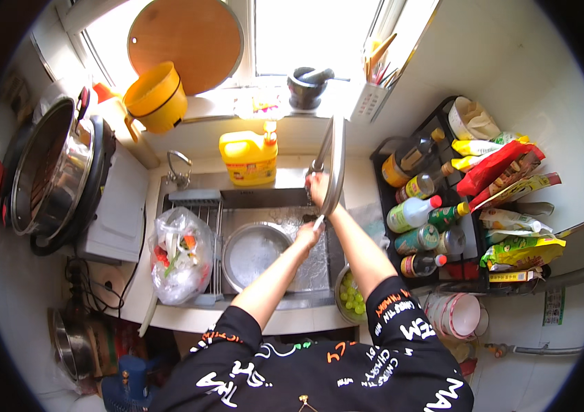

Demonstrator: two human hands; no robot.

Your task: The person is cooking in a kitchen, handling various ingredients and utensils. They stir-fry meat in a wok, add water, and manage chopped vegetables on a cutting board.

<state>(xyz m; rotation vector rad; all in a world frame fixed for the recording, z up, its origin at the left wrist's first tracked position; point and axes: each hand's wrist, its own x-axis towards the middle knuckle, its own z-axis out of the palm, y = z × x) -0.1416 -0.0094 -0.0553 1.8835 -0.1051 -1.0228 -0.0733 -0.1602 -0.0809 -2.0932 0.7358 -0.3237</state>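
Observation:
My left hand [308, 239] holds the pale end of the spout of a tall metal faucet [339, 154] over the sink. Further back, my right hand [318, 188] is closed around the lower part of the same faucet, and the arched spout partly hides it. A round metal basin [257, 256] sits in the stainless steel sink [322, 278], left of my left hand. Water wets the sink floor beside it. Green grapes [352, 297] fill a bowl on the counter's front edge, partly behind my right forearm.
A clear plastic bag of food scraps [181, 257] rests at the left over a metal rack [215, 242]. Behind the sink stands a yellow jug [249, 157]. Bottles [413, 213] and packets [498, 170] crowd a black rack at right. A stone mortar [306, 88] occupies the sill.

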